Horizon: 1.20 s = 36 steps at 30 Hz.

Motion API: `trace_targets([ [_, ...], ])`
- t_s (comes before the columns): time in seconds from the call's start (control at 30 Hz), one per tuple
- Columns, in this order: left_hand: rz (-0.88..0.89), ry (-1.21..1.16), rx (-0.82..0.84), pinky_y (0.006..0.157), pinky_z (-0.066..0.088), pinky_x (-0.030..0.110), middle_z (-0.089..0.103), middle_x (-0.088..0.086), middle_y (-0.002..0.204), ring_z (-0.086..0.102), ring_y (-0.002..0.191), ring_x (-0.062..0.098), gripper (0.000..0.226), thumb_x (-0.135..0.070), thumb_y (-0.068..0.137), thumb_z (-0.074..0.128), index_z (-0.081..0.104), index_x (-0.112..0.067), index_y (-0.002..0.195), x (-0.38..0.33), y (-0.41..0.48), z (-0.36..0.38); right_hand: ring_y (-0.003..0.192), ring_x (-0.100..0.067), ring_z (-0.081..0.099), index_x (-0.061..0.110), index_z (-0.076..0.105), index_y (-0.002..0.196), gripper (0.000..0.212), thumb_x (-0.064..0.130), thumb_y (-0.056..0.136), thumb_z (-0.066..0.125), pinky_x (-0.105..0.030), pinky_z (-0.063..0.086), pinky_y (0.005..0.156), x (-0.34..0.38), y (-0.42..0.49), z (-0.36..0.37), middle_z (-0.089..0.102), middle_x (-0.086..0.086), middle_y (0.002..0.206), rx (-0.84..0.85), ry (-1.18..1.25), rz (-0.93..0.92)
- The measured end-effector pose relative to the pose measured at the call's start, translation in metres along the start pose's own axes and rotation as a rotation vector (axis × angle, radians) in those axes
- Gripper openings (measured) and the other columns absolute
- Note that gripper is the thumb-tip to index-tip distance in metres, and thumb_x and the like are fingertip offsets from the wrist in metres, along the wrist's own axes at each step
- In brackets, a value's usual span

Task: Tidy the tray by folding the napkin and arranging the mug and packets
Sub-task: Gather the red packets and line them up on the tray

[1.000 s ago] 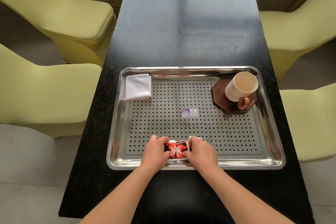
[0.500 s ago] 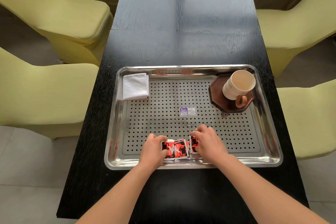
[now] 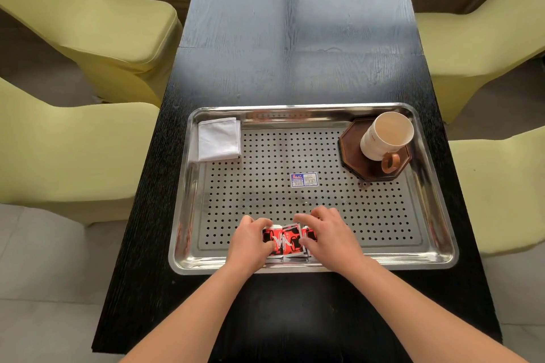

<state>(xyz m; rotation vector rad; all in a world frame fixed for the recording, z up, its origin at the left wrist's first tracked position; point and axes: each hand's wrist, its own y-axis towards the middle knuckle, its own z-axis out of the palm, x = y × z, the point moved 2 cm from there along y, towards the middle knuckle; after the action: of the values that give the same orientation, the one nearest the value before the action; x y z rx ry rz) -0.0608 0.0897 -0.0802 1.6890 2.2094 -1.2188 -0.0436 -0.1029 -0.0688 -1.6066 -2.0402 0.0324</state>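
A steel perforated tray [image 3: 430, 247] lies on the black table. Red, black and white packets [image 3: 285, 240] sit side by side at the tray's near edge. My left hand [image 3: 250, 244] grips their left end. My right hand [image 3: 330, 236] rests on their right end, fingers spread over one packet and partly hiding it. A folded white napkin [image 3: 218, 138] lies in the far left corner. A white mug [image 3: 383, 135] with a brown handle stands on a dark octagonal coaster [image 3: 351, 156] in the far right corner.
A small blue and white sticker [image 3: 303, 179] is stuck at the tray's middle. The black wooden table [image 3: 295, 38] stretches away beyond the tray. Yellow-green upholstered chairs [image 3: 97, 26] stand along both long sides.
My right hand has shifted right and forward over the packets, fingers spreading. The packets have fanned out from a tight stack into a short row. My left hand has stayed at their left end.
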Motion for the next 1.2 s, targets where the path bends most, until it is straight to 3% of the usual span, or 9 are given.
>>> trace_targets([
  [0.1,0.006,0.006,-0.009,0.073,0.039,0.022,0.044,-0.006,0.102,0.05,0.089,0.009,0.047,-0.028,0.085,0.075,0.06,-0.031,0.129,0.001,0.0,0.002,0.118,-0.019,0.038,0.045,0.04,0.141,0.057,0.045,0.089,0.063,-0.037,0.043,0.095,0.011,0.004,0.01,0.046,0.008,0.127,0.057,-0.134,-0.108],
  [0.27,0.011,0.006,-0.006,0.074,0.038,0.021,0.044,-0.007,0.102,0.049,0.088,0.008,0.047,-0.026,0.084,0.075,0.061,-0.031,0.129,0.002,0.001,0.001,0.114,-0.021,0.04,0.029,0.06,0.126,0.039,0.027,0.088,0.065,-0.036,0.041,0.09,0.013,0.008,0.015,0.054,0.008,0.118,0.03,-0.167,-0.132],
  [0.4,0.012,-0.009,-0.019,0.073,0.038,0.021,0.044,-0.008,0.101,0.05,0.089,0.009,0.046,-0.026,0.085,0.075,0.06,-0.031,0.129,0.003,0.0,0.003,0.103,-0.014,0.043,0.028,0.064,0.111,0.024,0.032,0.088,0.068,-0.029,0.043,0.083,0.004,0.006,0.011,0.056,0.011,0.106,-0.032,-0.054,-0.012],
  [0.93,-0.003,-0.013,-0.01,0.066,0.036,0.016,0.044,-0.007,0.105,0.05,0.088,0.008,0.052,-0.026,0.085,0.075,0.056,-0.03,0.134,0.004,0.0,0.002,0.105,-0.019,0.054,0.023,0.061,0.12,0.032,0.019,0.089,0.069,-0.034,0.05,0.088,0.02,0.019,0.013,0.055,0.002,0.112,0.08,0.086,0.073],
  [1.2,0.001,-0.013,-0.015,0.086,0.053,0.03,0.05,-0.001,0.111,0.056,0.098,0.015,0.05,-0.023,0.089,0.07,0.055,-0.026,0.136,0.007,-0.003,0.0,0.092,-0.021,0.065,0.021,0.064,0.109,0.02,0.029,0.091,0.065,-0.035,0.054,0.078,0.009,0.009,0.003,0.073,0.0,0.097,0.044,0.073,0.26],
])
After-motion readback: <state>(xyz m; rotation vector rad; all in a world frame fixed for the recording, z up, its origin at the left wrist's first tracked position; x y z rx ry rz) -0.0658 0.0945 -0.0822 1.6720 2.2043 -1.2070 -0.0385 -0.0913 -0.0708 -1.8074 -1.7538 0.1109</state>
